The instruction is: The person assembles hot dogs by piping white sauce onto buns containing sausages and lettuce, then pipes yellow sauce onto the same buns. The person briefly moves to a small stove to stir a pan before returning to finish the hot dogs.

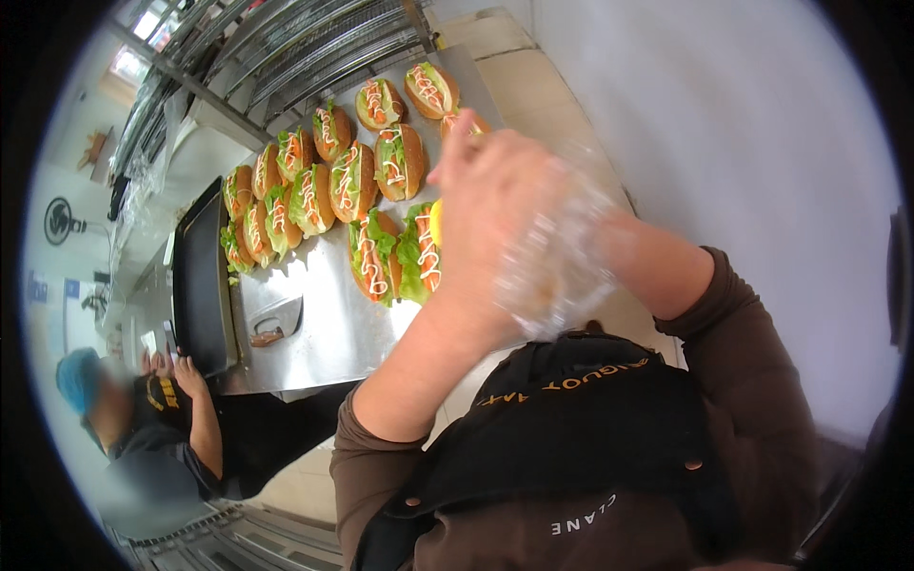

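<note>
My left hand (473,252) and my right hand (519,176) overlap in front of me, pressed together and blurred by motion. Their fingers mostly merge or hide behind each other, so their grip does not show clearly. Crumpled clear plastic (560,262), possibly a disposable glove, bunches around my right wrist. Just beyond my hands, a filled hot dog bun (369,257) with lettuce, sausage and zigzag white sauce lies on the steel table (333,328). Another lettuce-filled bun (411,252) is partly covered by my left hand. A yellow object (436,224) peeks out beside it, mostly hidden.
Several more filled buns (352,181) stand in rows farther back. A wooden-handled scraper (276,324) lies near a black baking tray (202,285) on the left. A co-worker in a blue cap (81,381) stands at the tray. Wire racks (324,48) rise behind; a white wall (724,124) bounds the right.
</note>
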Motion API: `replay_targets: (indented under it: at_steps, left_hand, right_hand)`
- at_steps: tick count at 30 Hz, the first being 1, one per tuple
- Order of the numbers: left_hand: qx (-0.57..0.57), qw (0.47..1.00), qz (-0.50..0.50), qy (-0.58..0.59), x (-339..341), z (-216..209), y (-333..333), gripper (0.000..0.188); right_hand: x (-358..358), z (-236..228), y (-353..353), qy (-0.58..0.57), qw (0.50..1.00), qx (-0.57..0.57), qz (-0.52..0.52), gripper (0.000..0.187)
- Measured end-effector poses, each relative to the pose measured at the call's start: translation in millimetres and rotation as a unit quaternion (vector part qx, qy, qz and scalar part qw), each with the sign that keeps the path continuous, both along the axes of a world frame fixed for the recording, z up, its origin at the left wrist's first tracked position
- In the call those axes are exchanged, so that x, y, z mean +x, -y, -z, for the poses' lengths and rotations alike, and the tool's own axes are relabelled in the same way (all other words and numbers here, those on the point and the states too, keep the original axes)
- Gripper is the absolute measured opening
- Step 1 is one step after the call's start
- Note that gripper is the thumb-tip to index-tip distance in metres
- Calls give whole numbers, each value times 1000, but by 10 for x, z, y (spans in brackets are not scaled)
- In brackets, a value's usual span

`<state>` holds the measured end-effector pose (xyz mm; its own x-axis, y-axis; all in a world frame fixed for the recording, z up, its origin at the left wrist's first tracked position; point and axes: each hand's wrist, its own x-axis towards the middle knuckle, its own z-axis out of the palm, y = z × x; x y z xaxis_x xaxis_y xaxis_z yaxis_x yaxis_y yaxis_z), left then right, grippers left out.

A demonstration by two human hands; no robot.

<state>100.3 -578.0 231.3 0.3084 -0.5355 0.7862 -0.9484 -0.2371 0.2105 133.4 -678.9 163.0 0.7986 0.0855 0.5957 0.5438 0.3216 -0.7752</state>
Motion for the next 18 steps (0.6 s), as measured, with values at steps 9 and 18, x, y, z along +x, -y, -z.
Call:
replay_targets:
  at_steps: [9, 18]
  left_hand:
    - [-9, 992, 76, -102, -215, 260, 1780, 13]
    - [10, 984, 101, -147, 224, 280, 2702, 12]
  right_hand:
    - [368, 238, 1494, -64, 996, -29, 53, 43]
    - [1089, 170, 2165, 26, 994, 68, 82, 40]
